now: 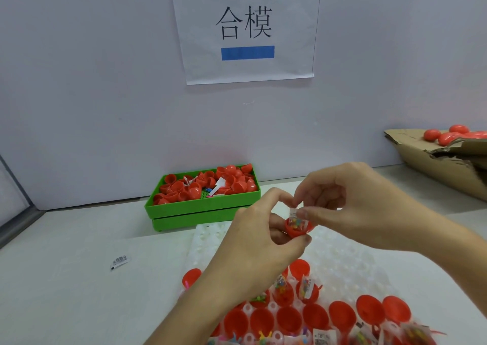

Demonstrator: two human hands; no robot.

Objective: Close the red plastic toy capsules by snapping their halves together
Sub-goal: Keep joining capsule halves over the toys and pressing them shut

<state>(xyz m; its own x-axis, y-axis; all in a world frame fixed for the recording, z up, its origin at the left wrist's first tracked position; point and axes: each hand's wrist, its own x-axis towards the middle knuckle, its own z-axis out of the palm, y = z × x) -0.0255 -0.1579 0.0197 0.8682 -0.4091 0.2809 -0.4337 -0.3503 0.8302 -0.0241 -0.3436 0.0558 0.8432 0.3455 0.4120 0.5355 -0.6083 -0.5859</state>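
One red capsule half (296,229), centre of the frame: open cup of glossy plastic, mouth up, showing small coloured pieces inside. The left hand (259,235) grips it, thumb and fingers curled around its wall. The right hand (353,199) pinches a small clear packet (294,212) at its mouth. Lower right: white moulded tray (342,263) holding more red halves, some filled. Centre left: green bin (200,207) of loose red halves. Upper right: cardboard box (434,165) with closed red capsules.

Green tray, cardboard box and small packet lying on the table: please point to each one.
green tray (200,209): head view, front wall.
cardboard box (432,172): head view, side wall.
small packet (120,262): head view, its middle.
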